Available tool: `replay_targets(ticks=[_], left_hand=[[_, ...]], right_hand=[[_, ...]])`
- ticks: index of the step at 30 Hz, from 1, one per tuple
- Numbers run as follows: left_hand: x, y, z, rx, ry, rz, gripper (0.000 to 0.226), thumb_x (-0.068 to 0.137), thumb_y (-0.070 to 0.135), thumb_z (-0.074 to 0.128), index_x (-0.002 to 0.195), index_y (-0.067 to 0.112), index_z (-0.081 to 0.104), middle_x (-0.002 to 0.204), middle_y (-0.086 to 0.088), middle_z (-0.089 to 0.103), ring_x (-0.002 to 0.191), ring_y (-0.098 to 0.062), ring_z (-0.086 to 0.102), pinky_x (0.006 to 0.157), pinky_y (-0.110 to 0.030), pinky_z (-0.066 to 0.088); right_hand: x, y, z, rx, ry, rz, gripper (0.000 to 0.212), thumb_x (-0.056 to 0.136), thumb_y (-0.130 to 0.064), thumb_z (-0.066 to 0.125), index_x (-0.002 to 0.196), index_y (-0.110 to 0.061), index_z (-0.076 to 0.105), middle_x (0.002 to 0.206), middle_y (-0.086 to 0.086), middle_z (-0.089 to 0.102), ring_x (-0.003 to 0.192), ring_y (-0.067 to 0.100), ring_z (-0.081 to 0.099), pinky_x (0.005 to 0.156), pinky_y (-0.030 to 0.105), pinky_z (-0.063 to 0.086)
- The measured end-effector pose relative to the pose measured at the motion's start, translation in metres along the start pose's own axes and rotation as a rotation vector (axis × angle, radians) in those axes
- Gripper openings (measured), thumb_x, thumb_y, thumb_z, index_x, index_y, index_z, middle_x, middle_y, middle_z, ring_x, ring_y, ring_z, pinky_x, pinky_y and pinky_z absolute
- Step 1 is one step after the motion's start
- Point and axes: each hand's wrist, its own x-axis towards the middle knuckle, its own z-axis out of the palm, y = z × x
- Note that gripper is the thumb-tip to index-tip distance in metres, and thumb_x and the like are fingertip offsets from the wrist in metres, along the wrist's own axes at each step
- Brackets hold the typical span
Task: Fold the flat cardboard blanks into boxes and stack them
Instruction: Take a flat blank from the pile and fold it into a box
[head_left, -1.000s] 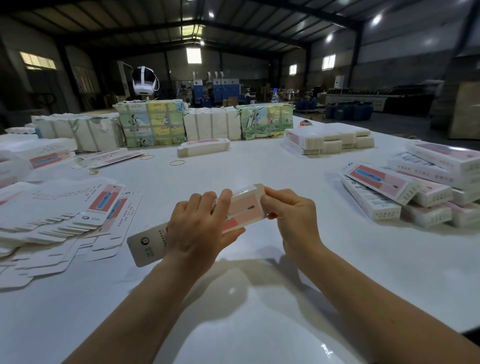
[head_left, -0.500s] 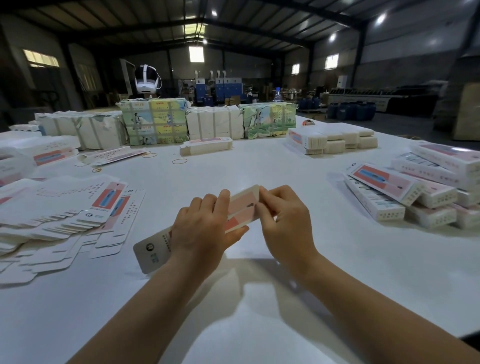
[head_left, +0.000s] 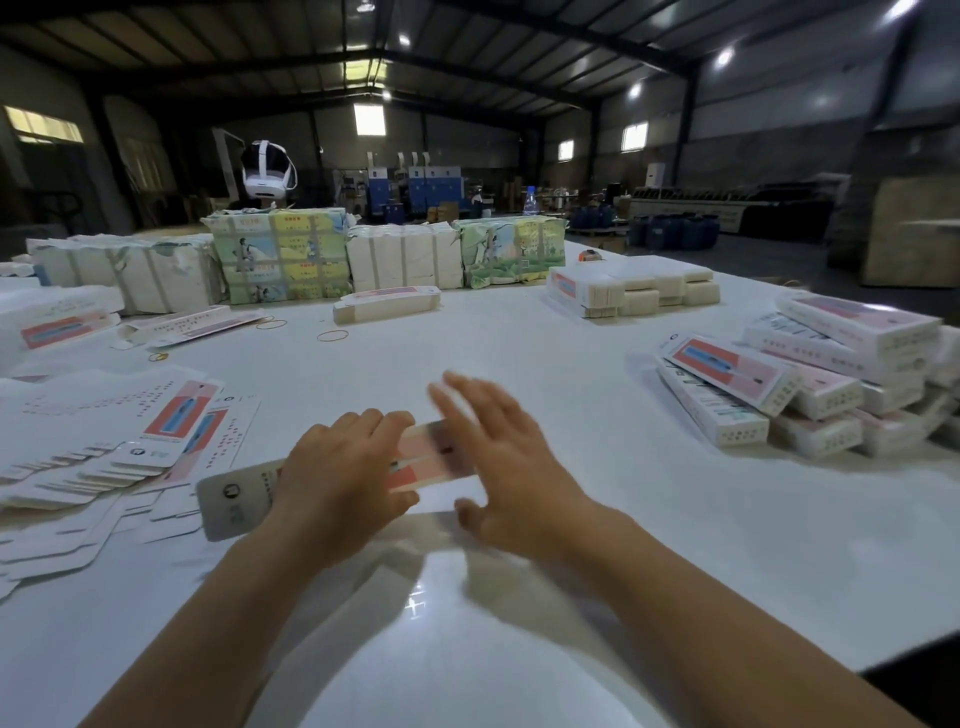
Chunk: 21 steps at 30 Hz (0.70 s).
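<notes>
A long white and pink cardboard box hangs just above the white table, its grey end pointing left. My left hand grips it around the middle, fingers curled over the top. My right hand is blurred, its fingers straight and spread against the box's right end. A fanned pile of flat blanks lies to the left. Folded boxes are stacked in a heap at the right.
Wrapped bundles of blanks line the far edge, with a low stack of flat packs at the back right. A single folded box and loose rubber bands lie mid-table. The table's front right edge drops off near my right forearm.
My right hand has let go of its pinch on the box's right end flap and opened out flat against that end. My left hand keeps its grip on the box.
</notes>
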Motion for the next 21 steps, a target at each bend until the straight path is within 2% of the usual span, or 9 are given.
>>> replay_targets(ticks=[1, 3, 4, 6, 8, 11, 13, 16, 21], left_hand=[[0.000, -0.001, 0.001, -0.026, -0.015, 0.009, 0.061, 0.065, 0.041, 0.079, 0.118, 0.019, 0.057, 0.098, -0.001, 0.063, 0.084, -0.026, 0.058, 0.071, -0.036, 0.044], [-0.001, -0.002, 0.006, -0.090, -0.041, 0.015, 0.056, 0.067, 0.041, 0.074, 0.117, 0.025, 0.055, 0.098, 0.005, 0.061, 0.083, -0.018, 0.054, 0.074, -0.033, 0.041], [-0.002, -0.003, 0.008, -0.110, -0.050, 0.015, 0.053, 0.068, 0.042, 0.071, 0.117, 0.028, 0.054, 0.097, 0.008, 0.059, 0.082, -0.015, 0.050, 0.075, -0.030, 0.037], [-0.003, -0.002, 0.013, -0.108, -0.081, 0.014, 0.054, 0.071, 0.046, 0.067, 0.121, 0.031, 0.051, 0.104, 0.010, 0.058, 0.088, -0.012, 0.047, 0.082, -0.029, 0.034], [-0.003, 0.001, 0.014, -0.098, -0.101, 0.024, 0.063, 0.072, 0.050, 0.063, 0.128, 0.024, 0.052, 0.119, 0.004, 0.059, 0.106, -0.020, 0.051, 0.098, -0.040, 0.035], [-0.004, 0.007, 0.017, -0.146, 0.025, 0.057, 0.077, 0.067, 0.057, 0.050, 0.123, 0.005, 0.059, 0.120, -0.014, 0.061, 0.108, -0.037, 0.055, 0.091, -0.058, 0.041], [-0.002, 0.007, 0.019, -0.159, 0.130, -0.015, 0.078, 0.068, 0.056, 0.046, 0.123, 0.001, 0.058, 0.123, -0.021, 0.057, 0.109, -0.043, 0.052, 0.090, -0.059, 0.040], [0.001, 0.001, 0.026, -0.255, 0.197, -0.172, 0.076, 0.069, 0.055, 0.043, 0.122, 0.001, 0.057, 0.125, -0.024, 0.053, 0.113, -0.045, 0.046, 0.096, -0.058, 0.036], [0.000, -0.004, 0.055, -0.329, 0.029, -0.340, 0.079, 0.058, 0.059, 0.042, 0.115, 0.009, 0.063, 0.125, -0.019, 0.051, 0.117, -0.044, 0.042, 0.097, -0.061, 0.036]], right_hand=[[-0.001, -0.001, 0.003, -0.070, -0.037, -0.046, 0.093, 0.075, -0.019, 0.068, 0.151, -0.022, 0.014, 0.157, 0.003, 0.014, 0.142, 0.022, 0.007, 0.116, 0.041, 0.014], [-0.001, 0.000, 0.008, -0.112, -0.025, -0.096, 0.078, 0.076, -0.012, 0.064, 0.146, -0.015, 0.031, 0.144, 0.009, 0.039, 0.132, 0.032, 0.030, 0.105, 0.049, 0.032], [-0.001, 0.001, 0.009, -0.113, -0.017, -0.102, 0.073, 0.075, -0.010, 0.063, 0.143, -0.013, 0.037, 0.135, 0.010, 0.047, 0.123, 0.033, 0.040, 0.097, 0.048, 0.037], [-0.001, 0.002, 0.012, -0.117, -0.048, -0.095, 0.069, 0.077, -0.014, 0.062, 0.142, -0.011, 0.040, 0.128, 0.011, 0.052, 0.114, 0.032, 0.045, 0.089, 0.045, 0.040], [-0.001, 0.003, 0.014, -0.150, -0.065, -0.059, 0.068, 0.079, -0.021, 0.062, 0.142, -0.012, 0.038, 0.125, 0.011, 0.052, 0.110, 0.032, 0.044, 0.087, 0.044, 0.040], [0.002, 0.007, 0.011, -0.167, -0.031, 0.067, 0.059, 0.082, -0.030, 0.060, 0.136, -0.015, 0.040, 0.121, 0.010, 0.052, 0.107, 0.030, 0.044, 0.085, 0.042, 0.039], [0.007, 0.018, -0.004, -0.145, 0.042, 0.192, 0.053, 0.087, -0.032, 0.055, 0.136, -0.019, 0.040, 0.120, 0.010, 0.053, 0.106, 0.031, 0.045, 0.084, 0.041, 0.040], [0.017, 0.054, -0.046, -0.112, 0.289, 0.332, 0.044, 0.089, -0.032, 0.051, 0.133, -0.023, 0.048, 0.116, 0.010, 0.054, 0.100, 0.029, 0.047, 0.079, 0.037, 0.039], [-0.006, 0.150, -0.125, -0.326, 0.502, 0.555, 0.040, 0.088, -0.028, 0.050, 0.127, -0.025, 0.056, 0.114, 0.008, 0.054, 0.096, 0.025, 0.049, 0.077, 0.035, 0.039]])
